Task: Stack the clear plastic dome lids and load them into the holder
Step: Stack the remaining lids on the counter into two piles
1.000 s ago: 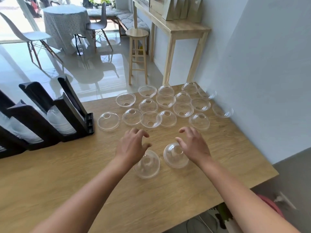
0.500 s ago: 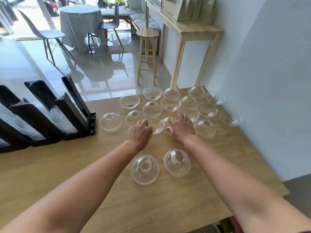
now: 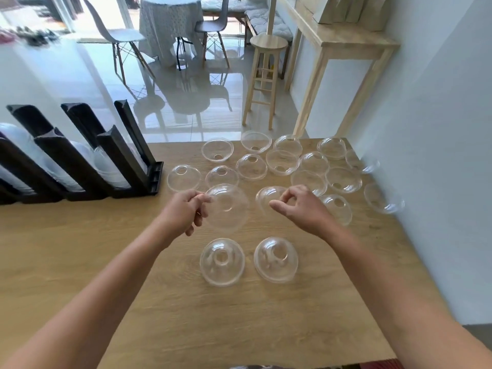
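Note:
My left hand (image 3: 186, 211) pinches the rim of a clear dome lid (image 3: 228, 207) lifted off the wooden table (image 3: 106, 249). My right hand (image 3: 300, 209) pinches the rim of another clear dome lid (image 3: 267, 195), also raised. Two small stacks of lids sit dome-up near me, a left stack (image 3: 222, 261) and a right stack (image 3: 275, 259). Several loose lids (image 3: 282, 162) lie scattered at the table's far side, some upside down. The black slotted holder (image 3: 87, 158) stands at the left with lids in its slots.
A pale wall (image 3: 426, 155) runs along the table's right edge. Beyond the far edge are a wooden stool (image 3: 266, 75), a tall wooden console table (image 3: 346, 49), chairs and a covered round table on a glossy floor.
Both hands reached forward from the two near stacks to the loose lids, and each has picked up one lid and lifted it off the table.

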